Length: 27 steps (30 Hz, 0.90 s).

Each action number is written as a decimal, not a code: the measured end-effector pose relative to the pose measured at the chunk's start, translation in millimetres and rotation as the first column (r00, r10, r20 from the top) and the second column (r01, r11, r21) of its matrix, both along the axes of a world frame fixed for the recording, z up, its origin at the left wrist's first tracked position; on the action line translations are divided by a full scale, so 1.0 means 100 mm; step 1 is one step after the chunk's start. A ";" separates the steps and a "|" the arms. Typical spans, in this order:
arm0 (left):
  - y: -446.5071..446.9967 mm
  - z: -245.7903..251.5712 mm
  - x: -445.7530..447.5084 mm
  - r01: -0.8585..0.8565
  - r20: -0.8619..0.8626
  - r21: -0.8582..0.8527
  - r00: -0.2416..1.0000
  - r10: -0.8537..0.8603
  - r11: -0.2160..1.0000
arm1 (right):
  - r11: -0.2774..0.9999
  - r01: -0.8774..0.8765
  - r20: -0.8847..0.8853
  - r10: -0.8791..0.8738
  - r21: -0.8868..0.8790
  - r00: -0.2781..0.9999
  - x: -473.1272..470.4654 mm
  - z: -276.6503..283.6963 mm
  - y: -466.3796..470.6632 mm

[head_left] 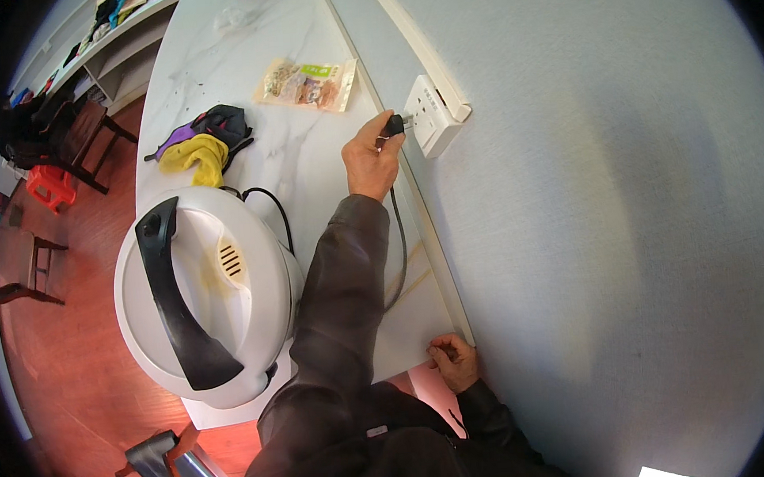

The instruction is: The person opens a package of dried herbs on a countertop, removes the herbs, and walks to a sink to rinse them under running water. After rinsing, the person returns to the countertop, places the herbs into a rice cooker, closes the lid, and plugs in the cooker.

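Observation:
My left hand (373, 159) grips a black power plug (393, 126) between thumb and fingers. The metal prongs show at the face of a white wall socket (431, 117); whether their tips are inside the holes cannot be told. A dark cable (402, 250) hangs from the plug and passes behind my left sleeve. My right hand (456, 361) is at the near corner of the marble-patterned table (296, 145), beside the wall, fingers curled and no object visible in them. Left of my left arm stands a white rice cooker (207, 297), lid closed, with a black handle (177, 299).
A yellow cloth (197, 157) and a purple-black cloth (220, 125) lie beyond the cooker. A clear food packet (308, 84) lies farther back near the wall (551, 193). Wooden chairs (22, 264) and a red plastic stool (51, 186) stand on the floor at left.

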<state>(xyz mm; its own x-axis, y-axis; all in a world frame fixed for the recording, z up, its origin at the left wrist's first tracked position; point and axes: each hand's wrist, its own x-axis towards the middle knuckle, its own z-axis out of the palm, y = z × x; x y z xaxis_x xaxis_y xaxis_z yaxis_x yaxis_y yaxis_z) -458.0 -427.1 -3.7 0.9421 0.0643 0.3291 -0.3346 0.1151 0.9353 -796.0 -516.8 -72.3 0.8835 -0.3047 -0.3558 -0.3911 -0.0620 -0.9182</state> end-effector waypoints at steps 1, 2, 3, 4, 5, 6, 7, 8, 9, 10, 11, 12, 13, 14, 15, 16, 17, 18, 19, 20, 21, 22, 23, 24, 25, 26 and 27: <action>0.00 -0.01 0.00 0.010 0.008 -0.028 1.000 -0.010 1.000 | 1.000 0.002 0.019 -0.002 -0.015 1.000 0.00 0.00 0.00; -0.01 -0.02 0.01 0.023 -0.004 -0.048 1.000 -0.024 0.999 | 1.000 0.016 0.023 -0.016 -0.002 1.000 0.00 0.00 0.00; -0.02 -0.03 0.01 0.032 -0.002 -0.077 0.999 -0.033 0.996 | 0.999 0.027 0.013 -0.028 0.045 1.000 0.01 0.00 0.00; -0.04 -0.03 0.01 0.041 -0.001 -0.106 0.999 -0.042 0.993 | 1.000 0.026 0.018 -0.026 0.011 1.000 0.01 0.00 0.00; -0.05 -0.03 0.01 0.007 0.045 -0.074 0.999 -0.004 0.997 | 1.000 0.021 0.009 -0.021 0.012 1.000 0.01 0.00 0.00; -0.07 -0.02 0.02 -0.029 0.091 -0.043 0.995 0.033 0.999 | 0.999 0.036 -0.031 -0.034 0.033 0.999 0.01 0.00 0.01; -0.09 -0.01 0.03 -0.067 0.129 -0.016 0.989 0.068 0.998 | 0.999 0.023 0.005 -0.024 0.024 1.000 0.01 0.00 0.01; -0.10 0.00 0.04 -0.071 0.144 0.008 0.987 0.069 0.997 | 0.999 0.030 0.012 -0.030 0.035 0.999 0.01 0.00 0.01; -0.12 0.02 0.06 -0.079 0.150 0.030 0.986 0.074 0.996 | 0.996 0.037 -0.001 -0.037 0.076 0.999 0.00 0.00 0.02; -0.12 0.03 0.06 -0.086 0.152 0.057 0.985 0.077 0.995 | 0.999 0.025 0.019 -0.026 0.041 0.999 0.00 0.00 0.01; -0.12 0.05 0.07 -0.108 0.171 0.070 0.981 0.094 0.992 | 0.999 0.014 0.022 -0.015 0.035 1.000 -0.01 0.00 0.01; -0.13 0.06 0.07 -0.128 0.190 0.084 0.976 0.110 0.988 | 0.998 0.010 0.033 -0.012 0.055 0.999 -0.01 0.00 0.01; -0.13 0.07 0.07 -0.142 0.203 0.102 0.972 0.119 0.985 | 1.000 -0.001 0.016 0.001 0.004 1.000 -0.01 0.00 0.00; -0.13 0.08 0.07 -0.149 0.214 0.154 0.970 0.114 0.977 | 1.000 -0.005 -0.005 0.005 -0.014 1.000 -0.01 0.00 0.00; -0.13 0.09 0.07 -0.159 0.228 0.205 0.967 0.111 0.966 | 1.000 -0.007 -0.049 0.007 -0.006 0.999 -0.01 -0.01 -0.01; -0.14 0.09 0.07 -0.200 0.285 0.224 0.949 0.132 0.954 | 1.000 -0.015 -0.013 0.014 -0.028 1.000 -0.01 -0.01 -0.01; -0.14 0.09 0.07 -0.168 0.243 0.239 0.964 0.108 0.956 | 1.000 -0.018 -0.005 0.018 -0.023 1.000 -0.01 -0.01 0.00; -0.15 0.08 0.08 -0.164 0.242 0.223 0.964 0.108 0.961 | 1.000 -0.009 -0.031 0.009 0.005 0.999 0.00 -0.02 0.00; -0.16 0.07 0.09 -0.162 0.258 0.202 0.960 0.107 0.966 | 1.000 -0.007 0.018 0.007 -0.017 1.000 0.01 -0.02 0.01; -0.16 0.06 0.09 -0.150 0.244 0.202 0.965 0.099 0.968 | 1.000 0.006 0.031 -0.006 -0.016 1.000 0.02 -0.02 0.02; -0.16 0.05 0.09 -0.148 0.242 0.196 0.965 0.098 0.969 | 1.000 0.012 0.023 -0.012 0.003 1.000 0.02 -0.02 0.04; -0.16 0.04 0.09 -0.159 0.276 0.170 0.955 0.108 0.972 | 1.000 0.018 0.041 -0.018 -0.011 0.999 0.03 -0.02 0.05; -0.16 0.03 0.09 -0.167 0.335 0.168 0.937 0.103 0.972 | 1.000 0.026 0.045 -0.026 -0.003 0.999 0.03 -0.01 0.05; -0.15 0.03 0.08 -0.126 0.291 0.196 0.954 0.065 0.972 | 0.999 0.026 0.033 -0.028 0.047 0.999 0.03 -0.01 0.06; -0.14 0.03 0.07 -0.111 0.269 0.210 0.962 0.052 0.971 | 1.000 0.004 0.052 -0.003 -0.009 0.999 0.02 0.00 0.06; -0.13 0.04 0.04 -0.069 0.229 0.246 0.973 0.012 0.967 | 1.000 -0.022 0.051 0.023 -0.022 0.998 0.01 0.01 0.06; -0.12 0.06 0.00 -0.081 0.259 0.291 0.966 0.003 0.953 | 1.000 -0.027 0.041 0.027 -0.005 0.999 0.00 0.02 0.05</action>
